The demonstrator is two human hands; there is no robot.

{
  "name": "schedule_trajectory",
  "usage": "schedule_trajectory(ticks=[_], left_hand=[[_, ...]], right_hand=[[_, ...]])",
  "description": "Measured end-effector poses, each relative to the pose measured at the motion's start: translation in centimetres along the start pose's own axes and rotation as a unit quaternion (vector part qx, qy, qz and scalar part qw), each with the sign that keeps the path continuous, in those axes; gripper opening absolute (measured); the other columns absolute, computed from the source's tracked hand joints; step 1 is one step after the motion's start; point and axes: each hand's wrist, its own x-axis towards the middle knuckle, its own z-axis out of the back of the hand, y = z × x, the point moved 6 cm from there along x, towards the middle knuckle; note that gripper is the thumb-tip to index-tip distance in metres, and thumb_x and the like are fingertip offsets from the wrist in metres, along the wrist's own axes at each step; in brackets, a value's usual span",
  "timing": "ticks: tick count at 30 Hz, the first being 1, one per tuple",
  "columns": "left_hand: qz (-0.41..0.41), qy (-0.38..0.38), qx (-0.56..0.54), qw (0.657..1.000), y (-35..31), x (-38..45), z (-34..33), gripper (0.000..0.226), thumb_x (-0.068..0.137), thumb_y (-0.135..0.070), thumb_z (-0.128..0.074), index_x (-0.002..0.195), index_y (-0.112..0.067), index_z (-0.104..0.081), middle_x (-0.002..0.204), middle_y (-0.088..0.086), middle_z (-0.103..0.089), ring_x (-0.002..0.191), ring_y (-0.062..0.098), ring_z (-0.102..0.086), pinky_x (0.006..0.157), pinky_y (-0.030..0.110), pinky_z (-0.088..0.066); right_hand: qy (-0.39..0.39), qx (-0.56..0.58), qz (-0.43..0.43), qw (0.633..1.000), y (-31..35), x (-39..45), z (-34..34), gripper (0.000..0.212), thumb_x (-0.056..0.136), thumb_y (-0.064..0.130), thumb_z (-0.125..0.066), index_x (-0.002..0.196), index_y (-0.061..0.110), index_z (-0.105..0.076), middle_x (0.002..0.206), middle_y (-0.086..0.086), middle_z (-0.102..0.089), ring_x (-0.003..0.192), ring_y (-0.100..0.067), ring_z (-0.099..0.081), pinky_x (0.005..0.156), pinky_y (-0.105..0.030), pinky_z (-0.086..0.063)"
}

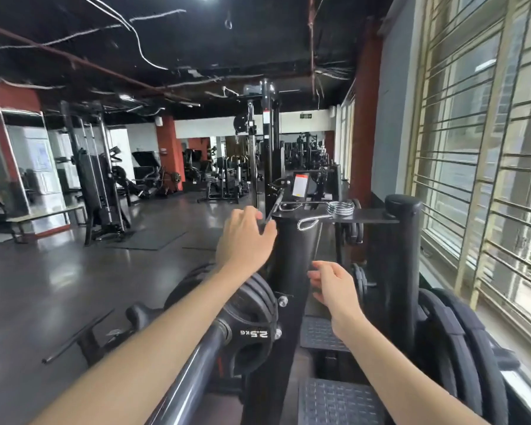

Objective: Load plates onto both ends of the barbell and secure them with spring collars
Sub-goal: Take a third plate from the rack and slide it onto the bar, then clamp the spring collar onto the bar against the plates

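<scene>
A dark barbell runs from the bottom centre up to a black 2.5 kg plate with larger plates behind it. A chrome spring collar lies on top of a black rack post, its handles pointing left. My left hand is raised beside the post's left top edge, just left of the collar handles, fingers curled and touching a thin metal rod. My right hand hovers lower, right of the post, fingers apart and holding nothing.
A second black upright stands to the right, with stored plates leaning beside the barred window. Textured steps lie below. Gym machines stand on the dark floor to the left.
</scene>
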Motion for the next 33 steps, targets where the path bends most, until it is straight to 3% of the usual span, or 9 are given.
schedule_trajectory(ticks=[6,13,16,19,22,25,27,31,33], left_hand=[[-0.053,0.070,0.157,0.984,-5.7,3.3,-5.9,0.069,0.095,-0.070,-0.027,0.126,-0.012,-0.049,0.123,0.008,-0.062,0.107,0.034,-0.063,0.078,0.040,-0.051],[-0.042,0.144,0.189,0.970,-5.1,3.5,-8.4,0.042,0.104,-0.049,-0.029,0.107,-0.022,-0.060,0.114,0.010,-0.067,0.106,0.037,-0.062,0.079,0.040,-0.046],[-0.053,0.110,0.149,0.981,-5.5,2.6,-7.3,0.029,0.105,-0.039,-0.032,0.086,-0.024,-0.047,0.104,0.012,-0.069,0.098,0.038,-0.062,0.072,0.039,-0.043],[-0.067,0.073,0.132,0.986,-6.0,0.8,-5.9,0.024,0.104,-0.033,-0.035,0.087,-0.021,-0.046,0.095,0.010,-0.070,0.090,0.037,-0.063,0.067,0.039,-0.043],[-0.059,0.078,0.035,0.995,-5.9,-0.8,-4.1,0.034,0.104,-0.044,-0.031,0.088,-0.024,-0.054,0.087,0.000,-0.071,0.083,0.032,-0.063,0.072,0.043,-0.050],[-0.062,0.092,-0.095,0.989,-6.1,-2.7,-1.3,0.039,0.104,-0.046,-0.034,0.076,-0.026,-0.053,0.058,-0.009,-0.061,0.058,0.016,-0.059,0.063,0.038,-0.049],[-0.054,0.122,-0.181,0.974,-6.0,-4.4,0.6,0.039,0.104,-0.046,-0.035,0.074,-0.028,-0.054,0.047,-0.012,-0.054,0.045,0.010,-0.051,0.054,0.030,-0.045],[0.013,0.191,-0.353,0.916,-3.9,-8.2,3.9,0.037,0.107,-0.034,-0.039,0.082,-0.013,-0.056,0.046,-0.006,-0.043,0.041,0.013,-0.041,0.049,0.021,-0.037],[0.028,0.198,-0.404,0.893,-2.5,-10.3,5.7,0.036,0.107,-0.031,-0.039,0.085,-0.009,-0.056,0.048,-0.002,-0.039,0.044,0.013,-0.038,0.051,0.022,-0.037]], right_hand=[[0.018,0.091,-0.089,0.992,1.2,2.5,1.5,0.022,0.102,0.033,-0.053,0.102,0.017,-0.069,0.093,-0.005,-0.076,0.086,-0.017,-0.069,0.069,-0.028,-0.057],[0.067,0.117,-0.097,0.986,2.7,3.9,0.1,0.038,0.098,0.050,-0.055,0.111,0.016,-0.065,0.107,-0.005,-0.072,0.105,-0.020,-0.067,0.068,-0.033,-0.058],[0.093,0.135,-0.078,0.983,3.7,4.1,-0.6,0.042,0.095,0.058,-0.056,0.110,0.019,-0.063,0.117,-0.006,-0.070,0.113,-0.021,-0.065,0.075,-0.037,-0.059],[0.158,0.155,-0.030,0.975,5.6,3.7,-1.8,0.055,0.089,0.067,-0.058,0.122,0.023,-0.059,0.126,-0.001,-0.067,0.118,-0.013,-0.063,0.085,-0.037,-0.057],[0.189,0.160,0.013,0.969,7.3,2.7,-2.7,0.076,0.073,0.071,-0.071,0.134,0.038,-0.041,0.129,0.005,-0.058,0.107,-0.002,-0.065,0.078,-0.027,-0.057],[0.199,0.166,0.056,0.964,7.9,1.4,-3.5,0.107,0.066,0.068,-0.076,0.150,0.047,-0.014,0.131,0.011,-0.055,0.123,-0.012,-0.059,0.111,-0.047,-0.044],[0.219,0.142,0.092,0.961,8.4,-0.5,-4.0,0.103,0.066,0.072,-0.074,0.146,0.053,-0.013,0.122,0.020,-0.055,0.121,-0.006,-0.057,0.120,-0.051,-0.031],[0.268,-0.003,0.152,0.951,9.3,-5.6,-5.0,0.089,0.071,0.073,-0.071,0.139,0.037,-0.026,0.093,0.013,-0.071,0.091,0.002,-0.069,0.107,-0.029,-0.045],[0.285,-0.043,0.159,0.944,9.4,-8.3,-5.5,0.104,0.069,0.070,-0.072,0.151,0.036,-0.017,0.107,0.025,-0.069,0.104,0.010,-0.064,0.101,-0.021,-0.046]])
